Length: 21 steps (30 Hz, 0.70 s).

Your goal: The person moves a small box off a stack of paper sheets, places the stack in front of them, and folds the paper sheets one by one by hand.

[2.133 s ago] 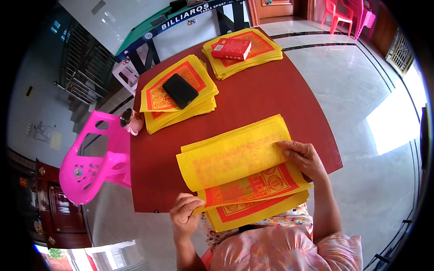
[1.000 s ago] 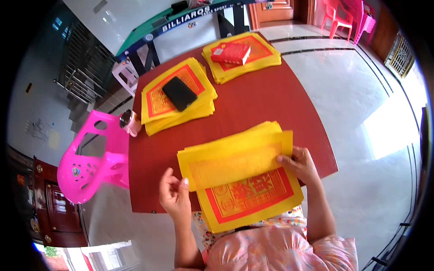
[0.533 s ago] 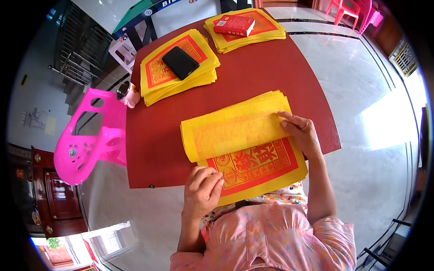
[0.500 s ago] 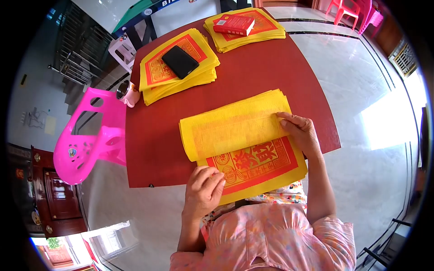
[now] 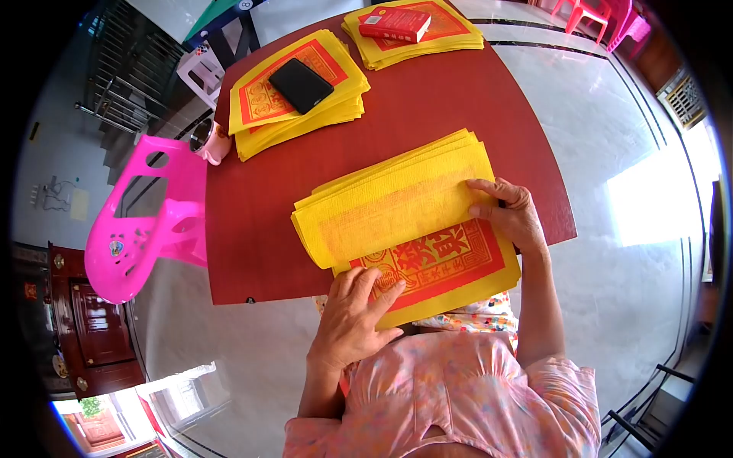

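Observation:
A stack of yellow joss paper (image 5: 458, 286) printed with red and gold characters lies at the table's near edge, its upper sheets (image 5: 397, 206) turned back to show their plain side. At the right edge of these turned-back sheets is my right hand (image 5: 513, 214), index finger and thumb on the paper and the other fingers curled. My left hand (image 5: 355, 317) rests at the lower left of the stack, its fingertips touching the printed sheet. Its fingers are apart and the thumb is stretched out, with nothing held.
Two more joss paper piles lie farther back on the red table (image 5: 427, 99). One bears a black phone (image 5: 301, 85), the other a red book (image 5: 395, 24). A pink mug (image 5: 210, 141) stands at the left edge, near a pink chair (image 5: 122, 259).
My left hand has opened from curled fingers and moved onto the stack's lower left. The turned-back sheets' edges have fanned apart. My right thumb now shows on the paper. The view has shifted slightly.

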Motion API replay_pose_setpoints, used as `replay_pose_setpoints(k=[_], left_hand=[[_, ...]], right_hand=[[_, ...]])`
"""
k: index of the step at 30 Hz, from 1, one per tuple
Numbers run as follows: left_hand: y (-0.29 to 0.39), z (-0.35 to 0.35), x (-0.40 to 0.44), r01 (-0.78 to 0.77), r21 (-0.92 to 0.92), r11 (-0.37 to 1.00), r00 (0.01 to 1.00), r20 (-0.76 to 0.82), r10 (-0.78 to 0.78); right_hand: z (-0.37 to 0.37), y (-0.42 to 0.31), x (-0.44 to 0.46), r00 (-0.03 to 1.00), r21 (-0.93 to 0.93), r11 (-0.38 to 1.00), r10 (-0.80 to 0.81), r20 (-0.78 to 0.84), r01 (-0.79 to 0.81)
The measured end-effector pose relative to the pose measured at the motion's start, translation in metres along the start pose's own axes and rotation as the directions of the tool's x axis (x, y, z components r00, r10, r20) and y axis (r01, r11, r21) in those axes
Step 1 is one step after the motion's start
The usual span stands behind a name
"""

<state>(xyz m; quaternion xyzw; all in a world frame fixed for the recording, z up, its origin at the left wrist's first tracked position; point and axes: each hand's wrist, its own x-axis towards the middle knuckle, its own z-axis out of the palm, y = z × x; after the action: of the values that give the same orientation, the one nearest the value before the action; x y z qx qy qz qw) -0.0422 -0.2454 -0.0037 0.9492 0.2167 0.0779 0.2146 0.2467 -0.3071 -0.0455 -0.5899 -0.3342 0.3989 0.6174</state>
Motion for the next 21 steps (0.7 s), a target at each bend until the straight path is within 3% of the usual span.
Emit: replay_pose_setpoints(k=[21], left_hand=[[0.0068, -0.0015, 0.0029, -0.010, 0.046, 0.999, 1.000, 0.003, 0.010]], right_hand=[[-0.0012, 0.0001, -0.0008, 1.000, -0.008, 1.000, 0.000, 0.002, 0.000]])
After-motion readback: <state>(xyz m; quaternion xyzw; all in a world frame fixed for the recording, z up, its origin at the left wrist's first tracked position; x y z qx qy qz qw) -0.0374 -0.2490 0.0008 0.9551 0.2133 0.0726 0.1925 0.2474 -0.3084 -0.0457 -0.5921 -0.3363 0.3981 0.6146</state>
